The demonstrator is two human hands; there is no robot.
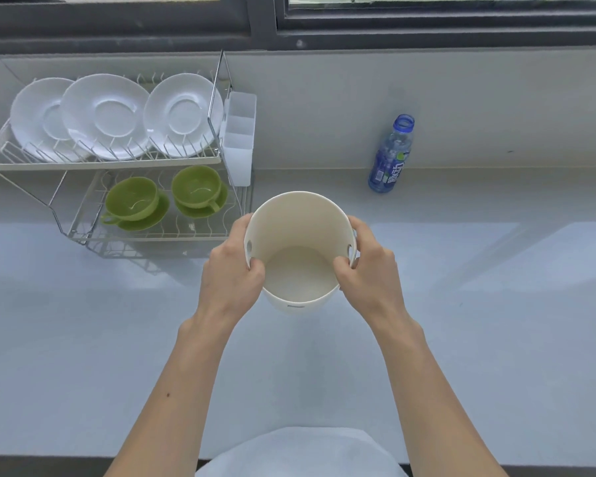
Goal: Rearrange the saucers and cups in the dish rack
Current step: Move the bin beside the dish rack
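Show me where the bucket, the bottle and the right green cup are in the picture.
bucket (300,218): head view, on its inner back wall.
bottle (389,156): head view, on the middle of its blue label.
right green cup (196,187): head view, on the inside of its bowl.

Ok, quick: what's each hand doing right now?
Left hand: closed on the bucket rim, left side.
Right hand: closed on the rim, right side.

Bucket (300,215) (mid-counter) blocks rack (145,235) front-right; left approach open.
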